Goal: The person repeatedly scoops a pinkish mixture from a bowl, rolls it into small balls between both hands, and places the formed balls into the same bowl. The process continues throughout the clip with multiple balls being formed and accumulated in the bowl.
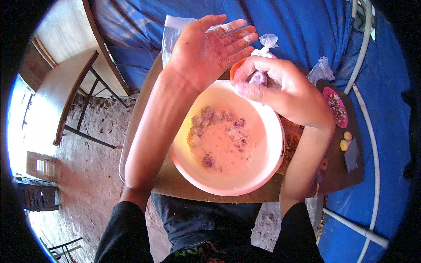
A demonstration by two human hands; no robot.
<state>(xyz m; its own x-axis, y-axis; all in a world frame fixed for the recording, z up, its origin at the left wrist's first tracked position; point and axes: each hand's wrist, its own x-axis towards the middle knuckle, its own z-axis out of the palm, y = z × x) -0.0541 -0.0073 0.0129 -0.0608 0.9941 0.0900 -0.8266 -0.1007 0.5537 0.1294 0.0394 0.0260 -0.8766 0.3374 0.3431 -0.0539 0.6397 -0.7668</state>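
Observation:
My left hand (210, 44) is held palm up above the far rim of a pale plastic basin (227, 187). Its fingers are spread and dusted with white powder, and nothing lies on the palm. Curled fingers of my right hand (283, 82) hold a small purple dough-like ball (259, 79) just beyond the basin's right rim. Inside the basin, powder (217, 141) covers the bottom. Several coated balls (207, 112) cluster along its far left side, and a darker lump (208, 161) sits nearer me. Crumbly purple bits (241, 139) lie at the right.
Behind my hands are an orange container (237, 67), a clear plastic bag (171, 36) and a knotted bag (269, 42). To the right on the table (217, 196) lie a pink plate (338, 111) of chopped bits and two yellowish round pieces (345, 141). A blue tarp (296, 23) hangs behind.

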